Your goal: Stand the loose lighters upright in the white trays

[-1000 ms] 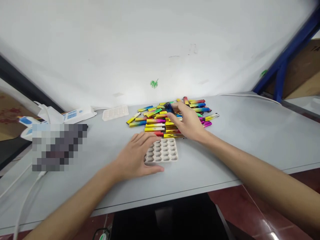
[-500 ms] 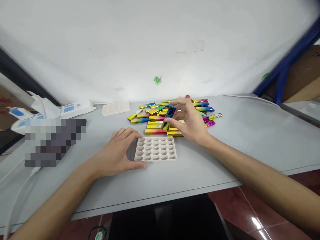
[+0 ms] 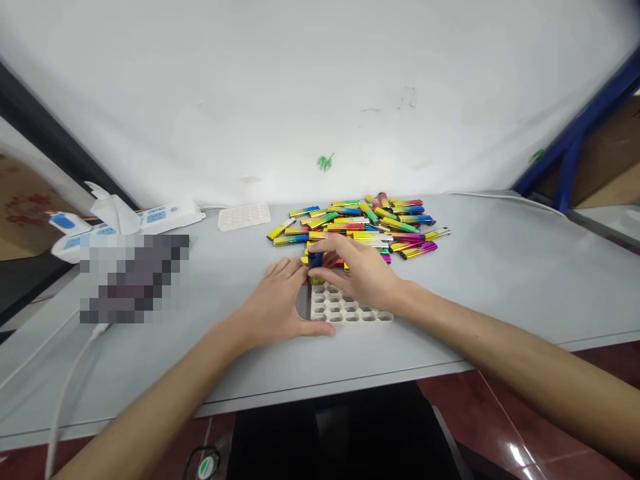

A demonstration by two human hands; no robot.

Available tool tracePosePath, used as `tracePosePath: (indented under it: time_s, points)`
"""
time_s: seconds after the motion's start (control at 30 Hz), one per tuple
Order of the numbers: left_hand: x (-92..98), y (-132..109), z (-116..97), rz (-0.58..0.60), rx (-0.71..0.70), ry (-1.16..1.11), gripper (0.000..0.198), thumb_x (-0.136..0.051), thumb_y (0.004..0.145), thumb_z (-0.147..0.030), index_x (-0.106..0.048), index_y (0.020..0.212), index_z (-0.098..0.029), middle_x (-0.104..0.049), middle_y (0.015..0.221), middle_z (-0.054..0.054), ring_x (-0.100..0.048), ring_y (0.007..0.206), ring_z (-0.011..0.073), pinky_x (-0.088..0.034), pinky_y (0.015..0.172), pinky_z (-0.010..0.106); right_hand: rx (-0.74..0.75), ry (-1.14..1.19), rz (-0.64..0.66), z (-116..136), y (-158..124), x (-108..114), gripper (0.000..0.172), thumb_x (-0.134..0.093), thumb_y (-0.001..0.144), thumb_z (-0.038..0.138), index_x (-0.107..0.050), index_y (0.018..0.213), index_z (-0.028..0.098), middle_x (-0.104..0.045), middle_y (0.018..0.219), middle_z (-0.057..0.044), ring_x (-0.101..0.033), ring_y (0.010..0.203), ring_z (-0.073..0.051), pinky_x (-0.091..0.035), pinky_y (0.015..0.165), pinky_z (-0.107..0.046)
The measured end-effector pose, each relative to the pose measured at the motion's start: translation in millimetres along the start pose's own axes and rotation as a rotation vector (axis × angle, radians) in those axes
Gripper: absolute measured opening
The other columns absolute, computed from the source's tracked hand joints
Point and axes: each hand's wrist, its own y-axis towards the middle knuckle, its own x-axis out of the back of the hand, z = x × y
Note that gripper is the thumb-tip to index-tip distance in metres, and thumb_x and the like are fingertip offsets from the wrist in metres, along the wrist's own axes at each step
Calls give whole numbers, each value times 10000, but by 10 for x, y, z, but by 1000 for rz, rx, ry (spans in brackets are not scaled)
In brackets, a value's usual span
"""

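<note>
My right hand [image 3: 367, 272] pinches a shiny blue-and-yellow casing [image 3: 315, 260] between thumb and fingers. The casing stands roughly upright at the back left corner of a white tray [image 3: 353, 310] with rows of oval holes; whether its lower end is in a hole I cannot tell. My left hand [image 3: 280, 300] holds the tray's left end, thumb along the front edge and fingers at the back corner. Right behind the tray lies a loose pile of flat, glossy casings [image 3: 373, 237] in yellow, red, green, blue and purple. My right hand hides part of the tray and pile.
A second white holed tray [image 3: 244, 217] lies at the back left by the wall. White power strips [image 3: 165, 215] with plugs and cables stand on the left, behind a blurred-out dark object [image 3: 140, 280]. A thin white cable [image 3: 505, 196] runs along the back right.
My right hand has brought the casing from above the pile down and left to the tray's back left corner, turning it more upright. My left hand stays at the tray; the view has shifted slightly.
</note>
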Motion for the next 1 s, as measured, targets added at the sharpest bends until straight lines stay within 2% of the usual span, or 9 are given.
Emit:
tracePosePath:
  time_s: [0.1, 0.27, 0.43, 0.57, 0.67, 0.73, 0.8, 0.9, 1.0]
  points:
    - [3, -5, 6, 7, 8, 13, 758, -715, 623, -817, -598, 1023, -184, -604, 1063, 110, -540, 1007, 326, -450, 929, 530, 7, -51, -18, -28, 1, 27, 268, -664, 940, 341, -551, 1164, 246, -722, 1050, -64, -719, 815, -203, -588, 692, -354]
    - [16, -14, 3, -1, -11, 18, 734, -703, 630, -823, -579, 986, -193, -603, 1041, 99, -542, 975, 312, -453, 897, 503, 37, -119, -46, -47, -4, 87, 259, -664, 935, 381, -565, 1127, 238, -724, 1099, -81, -711, 916, -225, -567, 705, -347]
    - [30, -15, -7, 4, -18, 3, 682, -705, 637, -816, -529, 896, -211, -597, 1028, 89, -536, 957, 298, -456, 881, 490, 34, -125, 33, -3, -4, 135, 230, -646, 947, 369, -596, 1127, 236, -728, 1088, -67, -700, 953, -220, -552, 718, -338]
    - [35, -21, 19, 5, -9, -1, 681, -720, 647, -793, -538, 947, -209, -591, 1072, 96, -527, 1011, 312, -436, 924, 507, 70, -92, 74, 33, 30, 198, 306, -609, 964, 441, -619, 1195, 241, -715, 1149, -74, -678, 1039, -234, -552, 793, -358]
    - [59, -26, 62, 12, 4, -15, 692, -725, 642, -791, -520, 956, -210, -580, 1061, 88, -521, 992, 297, -435, 910, 492, -29, -127, -16, -102, 56, 338, 350, -528, 1000, 397, -573, 1296, 215, -714, 1153, -91, -687, 976, -227, -544, 820, -388]
    - [81, -24, 88, 18, 12, -28, 698, -727, 629, -799, -494, 925, -212, -573, 1053, 84, -512, 976, 287, -435, 899, 483, -143, -254, -64, -282, 47, 490, 282, -493, 996, 350, -617, 1186, 182, -735, 1068, -95, -677, 996, -259, -513, 897, -448]
    - [98, -21, 110, 20, 15, -37, 696, -727, 631, -799, -476, 911, -213, -567, 1048, 80, -503, 970, 281, -431, 899, 480, -179, -384, -2, -477, 11, 666, 188, -546, 933, 321, -662, 1005, 192, -741, 995, -81, -643, 1072, -302, -436, 1015, -516]
    - [106, -20, 141, 19, 20, -45, 690, -735, 634, -788, -467, 908, -214, -563, 1042, 75, -497, 968, 277, -425, 901, 475, -280, -448, 113, -660, -60, 884, 156, -597, 854, 346, -671, 876, 210, -730, 976, -82, -607, 1124, -337, -446, 975, -493]
    - [103, -27, 173, 10, 22, -61, 689, -744, 632, -781, -473, 914, -213, -562, 1039, 70, -501, 971, 274, -423, 903, 466, -303, -472, 242, -658, -93, 955, 169, -617, 801, 349, -669, 877, 207, -704, 967, -100, -601, 1087, -344, -464, 902, -461]
